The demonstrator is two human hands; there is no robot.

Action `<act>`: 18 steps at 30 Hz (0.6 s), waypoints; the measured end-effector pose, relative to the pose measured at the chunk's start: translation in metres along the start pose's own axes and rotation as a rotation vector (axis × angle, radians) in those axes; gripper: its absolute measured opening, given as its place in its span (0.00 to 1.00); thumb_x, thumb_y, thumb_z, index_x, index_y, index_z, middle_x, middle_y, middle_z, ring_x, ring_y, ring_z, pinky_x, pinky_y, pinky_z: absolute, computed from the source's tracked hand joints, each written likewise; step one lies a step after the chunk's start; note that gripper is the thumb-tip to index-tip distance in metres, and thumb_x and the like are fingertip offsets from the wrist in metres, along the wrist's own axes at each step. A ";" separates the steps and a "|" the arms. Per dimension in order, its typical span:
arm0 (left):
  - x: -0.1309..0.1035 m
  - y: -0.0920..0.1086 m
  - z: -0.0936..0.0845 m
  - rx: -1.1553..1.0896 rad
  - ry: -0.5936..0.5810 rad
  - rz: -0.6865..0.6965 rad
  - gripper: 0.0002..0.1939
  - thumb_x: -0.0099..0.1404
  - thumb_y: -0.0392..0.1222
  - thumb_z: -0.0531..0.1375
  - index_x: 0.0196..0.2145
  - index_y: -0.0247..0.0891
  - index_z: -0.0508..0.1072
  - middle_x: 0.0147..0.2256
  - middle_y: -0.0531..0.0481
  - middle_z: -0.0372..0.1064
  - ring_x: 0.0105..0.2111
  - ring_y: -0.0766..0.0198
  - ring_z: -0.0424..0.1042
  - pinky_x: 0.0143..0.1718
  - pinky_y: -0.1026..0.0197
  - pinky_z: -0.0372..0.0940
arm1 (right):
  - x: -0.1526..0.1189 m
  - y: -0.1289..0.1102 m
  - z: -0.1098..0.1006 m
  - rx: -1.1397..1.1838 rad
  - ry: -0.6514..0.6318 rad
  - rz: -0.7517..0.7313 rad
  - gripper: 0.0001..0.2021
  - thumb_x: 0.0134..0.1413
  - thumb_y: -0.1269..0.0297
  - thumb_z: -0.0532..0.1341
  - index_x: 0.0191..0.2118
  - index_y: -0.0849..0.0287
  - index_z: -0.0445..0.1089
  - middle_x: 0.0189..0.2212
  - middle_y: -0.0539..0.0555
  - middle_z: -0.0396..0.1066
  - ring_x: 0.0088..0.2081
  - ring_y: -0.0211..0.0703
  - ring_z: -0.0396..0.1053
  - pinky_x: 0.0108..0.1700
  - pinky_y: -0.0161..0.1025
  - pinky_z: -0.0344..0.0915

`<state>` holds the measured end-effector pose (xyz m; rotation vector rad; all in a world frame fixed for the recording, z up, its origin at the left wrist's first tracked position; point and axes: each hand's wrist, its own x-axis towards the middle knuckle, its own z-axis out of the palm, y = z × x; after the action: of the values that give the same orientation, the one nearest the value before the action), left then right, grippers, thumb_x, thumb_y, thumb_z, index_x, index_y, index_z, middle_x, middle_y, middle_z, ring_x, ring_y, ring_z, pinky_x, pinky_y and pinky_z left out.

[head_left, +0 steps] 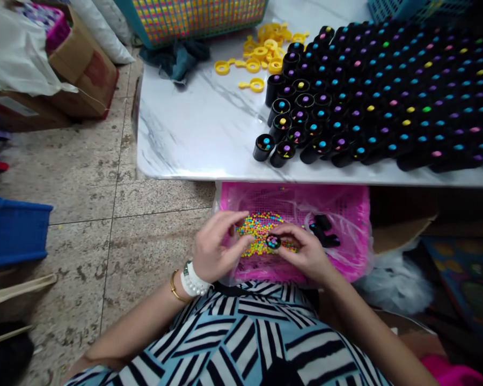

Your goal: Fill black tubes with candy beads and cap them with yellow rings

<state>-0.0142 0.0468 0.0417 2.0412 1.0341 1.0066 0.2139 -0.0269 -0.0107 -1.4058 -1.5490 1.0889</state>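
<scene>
My right hand is closed around a small black cylinder cup, its round mouth facing up with coloured beads showing inside. Left of it, my left hand hovers over a heap of tiny coloured beads, its thumb and fingers apart with nothing visible between them. Under both hands is a pink basket lined with clear plastic, on my lap side of the table edge. Several more black cups lie on their sides in the basket's right part.
On the white marbled table stand many black cups with coloured pieces in their mouths. Yellow ring-shaped parts lie near a dark cloth and a teal basket. A blue crate and cardboard box are left.
</scene>
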 end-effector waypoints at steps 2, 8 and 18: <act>-0.008 0.000 0.013 -0.079 -0.127 0.002 0.25 0.59 0.43 0.66 0.54 0.40 0.69 0.43 0.43 0.73 0.41 0.59 0.72 0.41 0.55 0.71 | -0.005 -0.005 0.003 0.141 0.022 0.039 0.13 0.55 0.69 0.63 0.47 0.54 0.67 0.46 0.55 0.72 0.48 0.44 0.73 0.50 0.42 0.71; -0.005 0.002 0.030 -0.168 -0.283 0.101 0.19 0.64 0.42 0.62 0.53 0.43 0.71 0.44 0.43 0.72 0.45 0.57 0.73 0.45 0.53 0.72 | -0.005 -0.017 0.009 -0.054 0.039 -0.008 0.14 0.53 0.67 0.63 0.47 0.55 0.69 0.38 0.52 0.76 0.36 0.41 0.75 0.41 0.37 0.72; 0.014 0.006 0.001 -0.023 -0.057 0.156 0.20 0.61 0.38 0.66 0.50 0.41 0.71 0.43 0.45 0.72 0.44 0.60 0.73 0.46 0.56 0.71 | -0.006 0.005 -0.062 -0.970 0.097 0.234 0.11 0.60 0.61 0.57 0.44 0.59 0.71 0.40 0.61 0.75 0.37 0.51 0.74 0.37 0.43 0.69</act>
<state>-0.0059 0.0551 0.0510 2.1459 0.8404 1.0269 0.2740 -0.0271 0.0061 -2.2673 -1.9733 0.3301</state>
